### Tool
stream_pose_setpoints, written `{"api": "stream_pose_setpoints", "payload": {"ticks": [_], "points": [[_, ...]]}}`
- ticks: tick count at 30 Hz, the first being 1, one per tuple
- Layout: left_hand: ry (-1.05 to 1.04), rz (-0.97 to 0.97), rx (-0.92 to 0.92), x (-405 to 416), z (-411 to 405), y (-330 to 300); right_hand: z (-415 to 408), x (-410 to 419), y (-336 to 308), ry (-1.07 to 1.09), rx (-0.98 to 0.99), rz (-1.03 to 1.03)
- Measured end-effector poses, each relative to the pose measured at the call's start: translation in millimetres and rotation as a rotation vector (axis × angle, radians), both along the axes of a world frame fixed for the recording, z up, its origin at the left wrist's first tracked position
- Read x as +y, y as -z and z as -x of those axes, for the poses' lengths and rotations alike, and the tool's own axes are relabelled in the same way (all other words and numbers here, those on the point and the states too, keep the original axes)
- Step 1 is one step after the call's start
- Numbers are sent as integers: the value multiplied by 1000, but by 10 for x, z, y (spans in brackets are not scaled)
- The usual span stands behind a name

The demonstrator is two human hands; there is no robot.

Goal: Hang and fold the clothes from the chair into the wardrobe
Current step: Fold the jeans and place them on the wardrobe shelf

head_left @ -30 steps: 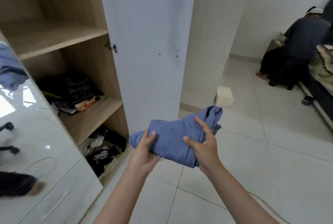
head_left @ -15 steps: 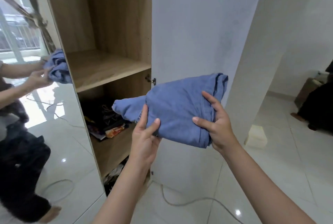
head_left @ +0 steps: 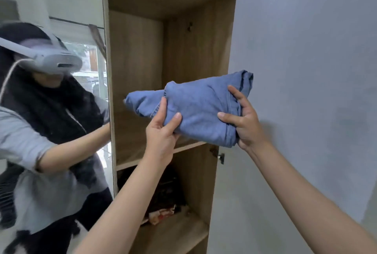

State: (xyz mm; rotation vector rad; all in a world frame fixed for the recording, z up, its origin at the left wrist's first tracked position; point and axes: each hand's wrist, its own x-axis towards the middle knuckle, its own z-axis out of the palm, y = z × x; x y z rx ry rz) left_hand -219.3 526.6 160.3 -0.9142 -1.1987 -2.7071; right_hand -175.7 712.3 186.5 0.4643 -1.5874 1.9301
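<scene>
Tall light-wood wardrobe, door open; all positions referenced to it. Grey-white open door panel stands at its right side. Mirrored panel at its left shows the person's reflection.

Middle wooden shelf: what shows of its board is bare. Compartment below holds a dark pile of clothes with a red-and-white patterned item at the front.

Folded blue cotton garment is held in the air in front of the middle compartment, above the shelf's front edge, not yet resting on it. One loose end pokes left into the opening.

Left hand grips the garment's lower left, thumb on top, fingers beneath. Right hand pinches the right folded edge, fingers curled round it.

Judgement: step in hand is placing the fold. Keep it level, slide it straight in, release the left hand last so the loose end doesn't unroll.

Clearances: ample headroom under the upper shelf; door panel is close beside the right hand.
</scene>
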Motion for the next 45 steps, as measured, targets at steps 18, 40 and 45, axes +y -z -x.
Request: {"api": "stream_pose_setpoints", "payload": {"ticks": [18,40,45], "points": [[-471,382,-542,425,1358,422,3127,328,653,-495,-616,-303],[-552,1521,-362,-170,2071,-71,3191,363,478,-222,-561,-653],[-526,1467,-458,-185,2171,-7,3427,387,434,-390,-642,-545]]}}
